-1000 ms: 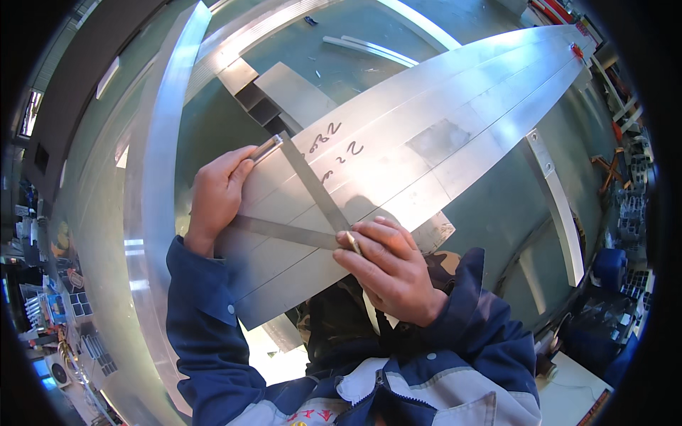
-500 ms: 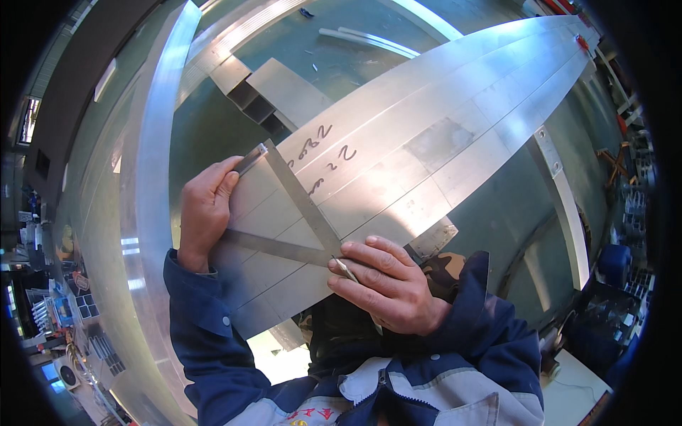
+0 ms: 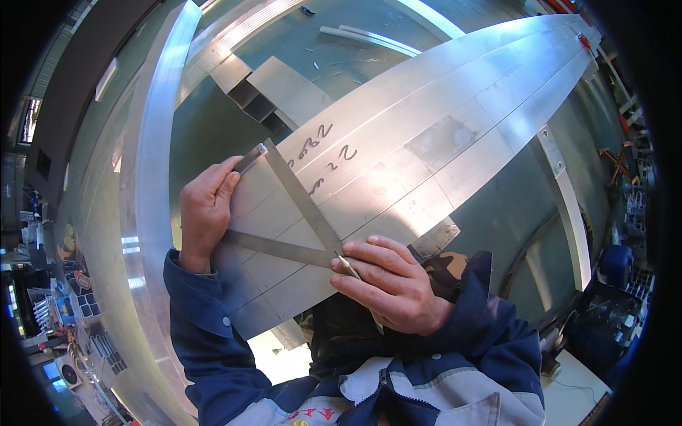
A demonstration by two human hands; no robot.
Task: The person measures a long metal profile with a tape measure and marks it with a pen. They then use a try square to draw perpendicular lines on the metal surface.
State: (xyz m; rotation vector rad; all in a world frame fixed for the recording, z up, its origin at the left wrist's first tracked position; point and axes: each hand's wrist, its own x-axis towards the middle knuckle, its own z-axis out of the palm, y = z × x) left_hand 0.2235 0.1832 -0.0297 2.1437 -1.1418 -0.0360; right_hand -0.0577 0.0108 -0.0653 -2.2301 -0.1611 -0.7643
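Note:
A long flat metal panel (image 3: pixel 398 163) with ruled lines and dark handwriting runs from in front of me to the far right. Across its near left end lies a triangular metal square (image 3: pixel 302 199), one corner toward each hand. My left hand (image 3: pixel 204 213) is closed around the square's thick edge, at the panel's left end. My right hand (image 3: pixel 391 284) holds a thin pointed marking tool (image 3: pixel 347 267) between its fingers. The tool's tip touches or nearly touches the square's right corner. Whether it is a pencil or a scriber I cannot tell.
Left of the panel stands a long bright metal profile (image 3: pixel 153 142). Beyond it lie a rectangular hollow tube (image 3: pixel 288 92) and thin white strips (image 3: pixel 369 40) on the greenish floor. A metal beam (image 3: pixel 565 192) supports the right side. A small red object (image 3: pixel 584 40) sits at the panel's far tip.
My right hand and the marking tool have shifted very slightly to the right. The square and my left hand look unmoved.

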